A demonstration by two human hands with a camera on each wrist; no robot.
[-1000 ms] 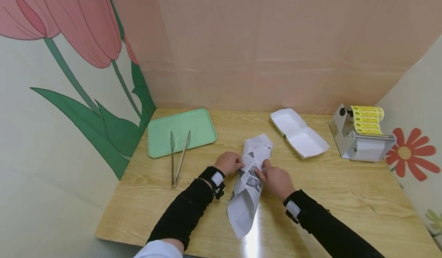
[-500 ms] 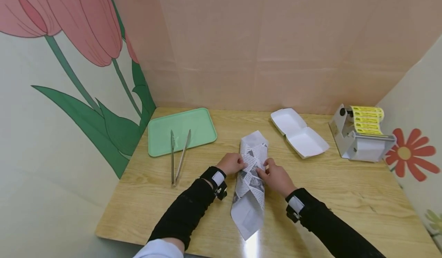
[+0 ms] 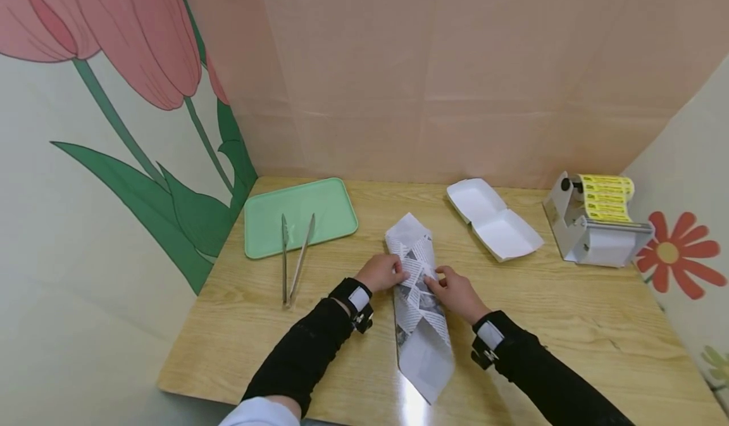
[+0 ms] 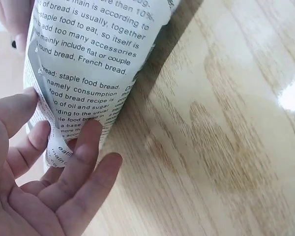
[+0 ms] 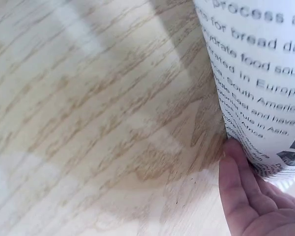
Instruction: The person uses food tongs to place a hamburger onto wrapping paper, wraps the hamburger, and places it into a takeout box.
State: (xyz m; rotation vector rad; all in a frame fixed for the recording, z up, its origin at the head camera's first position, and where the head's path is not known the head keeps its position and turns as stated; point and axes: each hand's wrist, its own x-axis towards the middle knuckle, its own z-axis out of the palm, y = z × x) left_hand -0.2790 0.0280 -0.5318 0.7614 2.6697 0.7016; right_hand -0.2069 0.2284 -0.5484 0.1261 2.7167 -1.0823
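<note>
A rolled bundle of newsprint-patterned wrapping paper (image 3: 420, 306) lies lengthwise on the wooden table, its pale ends flattened and extending beyond both hands. Whatever is inside the paper cannot be seen. On its left side, my left hand (image 3: 383, 273) pinches the paper; in the left wrist view, the thumb and curled fingers (image 4: 83, 152) are around a folded edge of the printed paper (image 4: 88, 64). My right hand (image 3: 458, 294) holds the opposite side, thumb on top. From the right wrist, the fingers (image 5: 236, 182) reach against the roll's underside near the table.
Metal tongs (image 3: 299, 268) lean on a green tray (image 3: 333, 204) at the left. Behind the bundle to the right stands an open white box (image 3: 507, 233). Farther right is a dispenser (image 3: 595, 242) with a roll of yellow labels (image 3: 606, 197).
The paper bundle has turned on the table: its far end has swung left and its near end right. Both hands stay at its sides, shifting only slightly.
</note>
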